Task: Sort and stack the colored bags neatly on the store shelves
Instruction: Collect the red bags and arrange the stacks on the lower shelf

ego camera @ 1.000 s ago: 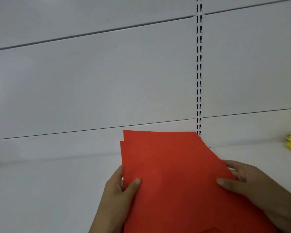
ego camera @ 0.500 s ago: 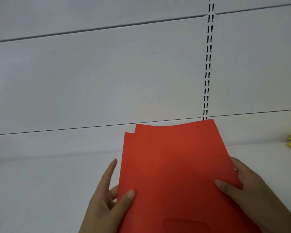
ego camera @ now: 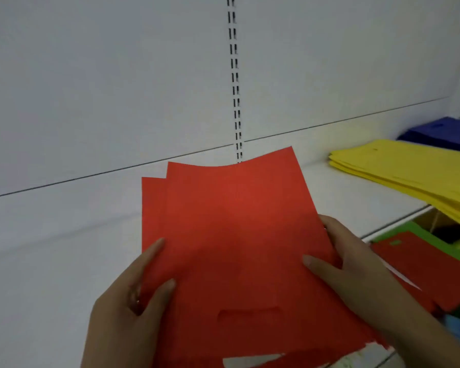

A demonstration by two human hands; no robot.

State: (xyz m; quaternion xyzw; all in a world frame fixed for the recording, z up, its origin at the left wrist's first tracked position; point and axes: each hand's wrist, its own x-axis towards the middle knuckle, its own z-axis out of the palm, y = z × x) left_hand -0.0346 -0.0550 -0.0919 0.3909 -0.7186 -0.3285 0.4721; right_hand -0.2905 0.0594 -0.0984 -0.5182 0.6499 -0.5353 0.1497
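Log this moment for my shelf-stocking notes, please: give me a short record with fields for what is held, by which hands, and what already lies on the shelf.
held: red bags, at least two, fanned out of line
left hand: grips their left edge, thumb on top
right hand: grips their right edge, thumb on top
shelf: white, bare below the held bags
yellow bags: flat stack at right on the shelf
blue bags: behind the yellow stack
below shelf edge: loose red and green bags

— What colour are the bags [ego camera: 231, 235] at the centre of the frame?
— Plain red. At right, a yellow stack [ego camera: 409, 176], a dark blue stack [ego camera: 444, 134] behind it.
— And the shelf [ego camera: 51, 261]?
— White, like the back panel [ego camera: 104, 88]; lower right shows a green bag [ego camera: 398, 231] under another red bag [ego camera: 420, 264].
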